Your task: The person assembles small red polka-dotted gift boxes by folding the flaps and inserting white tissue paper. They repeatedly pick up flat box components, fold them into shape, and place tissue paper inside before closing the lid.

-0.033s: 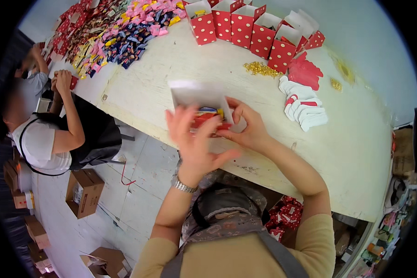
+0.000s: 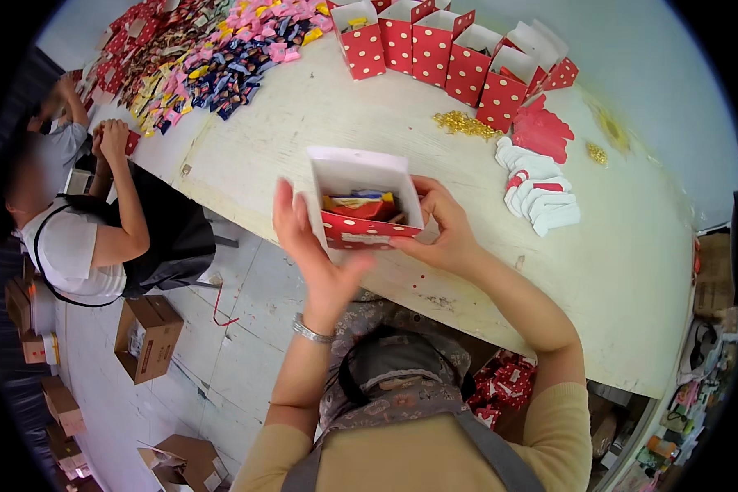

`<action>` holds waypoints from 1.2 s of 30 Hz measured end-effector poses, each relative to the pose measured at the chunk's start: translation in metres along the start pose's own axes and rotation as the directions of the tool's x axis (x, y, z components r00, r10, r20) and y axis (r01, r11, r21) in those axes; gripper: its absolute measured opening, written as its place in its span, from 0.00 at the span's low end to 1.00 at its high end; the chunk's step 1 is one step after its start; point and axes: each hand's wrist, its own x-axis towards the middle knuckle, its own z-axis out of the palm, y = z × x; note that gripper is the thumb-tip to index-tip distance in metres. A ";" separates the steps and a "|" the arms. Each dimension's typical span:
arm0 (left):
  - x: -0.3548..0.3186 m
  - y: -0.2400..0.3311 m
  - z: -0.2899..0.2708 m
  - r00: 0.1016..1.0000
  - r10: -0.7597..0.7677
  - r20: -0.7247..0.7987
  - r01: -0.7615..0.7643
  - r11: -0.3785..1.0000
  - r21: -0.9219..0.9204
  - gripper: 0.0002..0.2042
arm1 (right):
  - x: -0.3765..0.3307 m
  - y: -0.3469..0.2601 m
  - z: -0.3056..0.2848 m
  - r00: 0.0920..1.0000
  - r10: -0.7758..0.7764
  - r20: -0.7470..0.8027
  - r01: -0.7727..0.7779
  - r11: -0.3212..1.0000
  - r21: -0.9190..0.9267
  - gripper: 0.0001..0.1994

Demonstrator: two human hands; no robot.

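Observation:
A red box with pale dots [image 2: 348, 239] tilts toward me near the table's front edge, its white flap raised and its mouth uncovered. Inside it lie several wrapped sweets [image 2: 367, 205] in red, yellow and blue. My right hand [image 2: 443, 225] grips the box's right side, thumb at the front and fingers behind. On the other side, my left hand [image 2: 312, 246] is raised with fingers spread, slightly blurred. Whether its fingers touch the box I cannot tell.
Dotted boxes [image 2: 430, 49] stand at the back, with golden bits [image 2: 465, 124] and white and red card pieces [image 2: 541, 189] before them. Heaped wrapped sweets [image 2: 230, 78] cover the table's far left. A co-worker [image 2: 82, 246] sits at left; open cartons [image 2: 149, 336] are on the floor.
My left hand has moved left and down from the box's mouth, uncovering the sweets inside. The box has shifted slightly right and stays in my right hand.

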 end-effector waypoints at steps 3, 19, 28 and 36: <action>0.017 -0.014 -0.016 0.915 -0.250 0.316 0.332 0.912 -0.241 0.32 | -0.003 -0.004 0.008 0.997 -0.023 -0.078 0.032 0.992 0.118 0.26; 0.013 -0.015 0.014 0.893 -0.430 0.134 0.437 0.899 -0.034 0.13 | -0.001 -0.007 0.006 0.924 -0.180 -0.338 0.127 0.977 -0.173 0.10; 0.026 0.005 0.032 0.737 -0.650 0.185 0.669 0.663 -0.335 0.09 | 0.005 -0.008 0.008 0.916 0.051 -0.398 -0.022 0.997 0.079 0.06; 0.040 0.002 0.026 0.581 -0.713 0.392 0.806 0.572 -0.154 0.09 | -0.002 -0.006 0.009 0.896 0.150 -0.417 -0.111 0.987 0.118 0.06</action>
